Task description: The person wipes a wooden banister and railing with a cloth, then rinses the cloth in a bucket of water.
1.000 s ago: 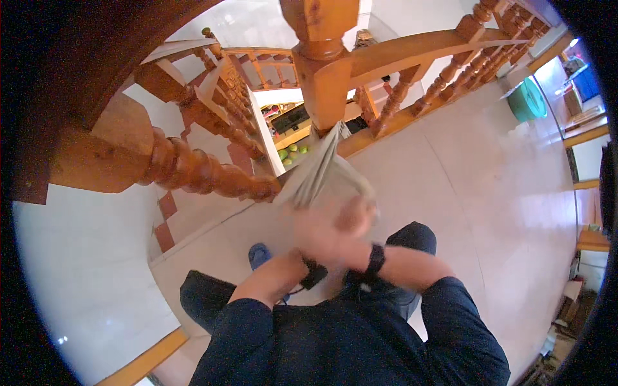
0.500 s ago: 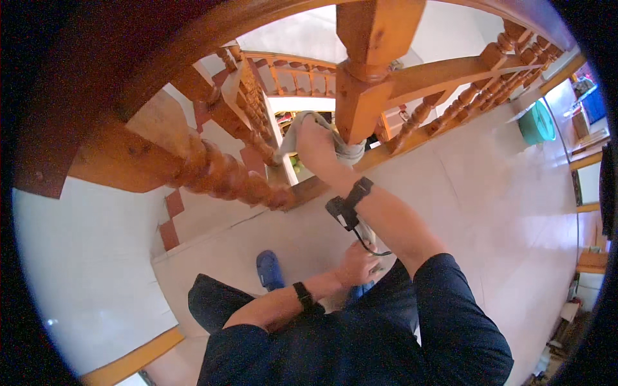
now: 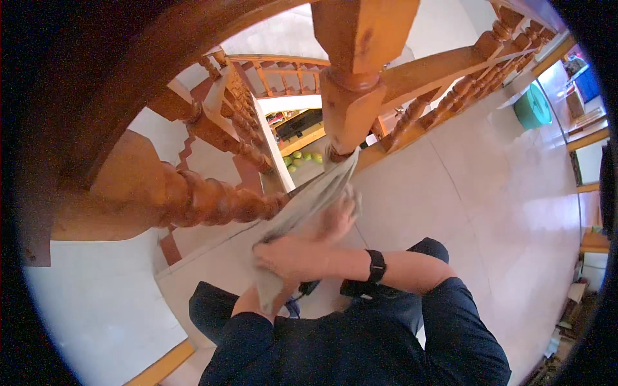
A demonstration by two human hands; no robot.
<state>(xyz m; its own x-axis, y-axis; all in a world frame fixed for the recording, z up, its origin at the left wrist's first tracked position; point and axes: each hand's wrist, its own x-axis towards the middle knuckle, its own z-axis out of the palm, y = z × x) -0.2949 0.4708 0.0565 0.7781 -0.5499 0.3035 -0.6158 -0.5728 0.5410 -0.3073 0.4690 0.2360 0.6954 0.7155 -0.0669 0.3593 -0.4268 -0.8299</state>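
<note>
A beige cloth [image 3: 312, 199] is looped round the foot of the wooden newel post [image 3: 347, 109], stretched diagonally down toward my body. My right hand [image 3: 280, 257], blurred, crosses over my left forearm and grips the lower-left stretch of cloth. Beyond it, my left hand [image 3: 338, 215] is closed on the other part of the cloth, nearer the post, with its fingers partly blurred.
Turned balusters [image 3: 219, 202] line both sides of a stairwell, with several green fruits [image 3: 302, 159] lying below. A turquoise tub [image 3: 533, 106] stands on the tiled floor [image 3: 476, 193] at the right. My dark-clad legs [image 3: 206, 302] are bent close underneath.
My right hand has come down from the post to the lower left, while my left hand has risen toward the post. The cloth is now drawn taut diagonally from the post's foot.
</note>
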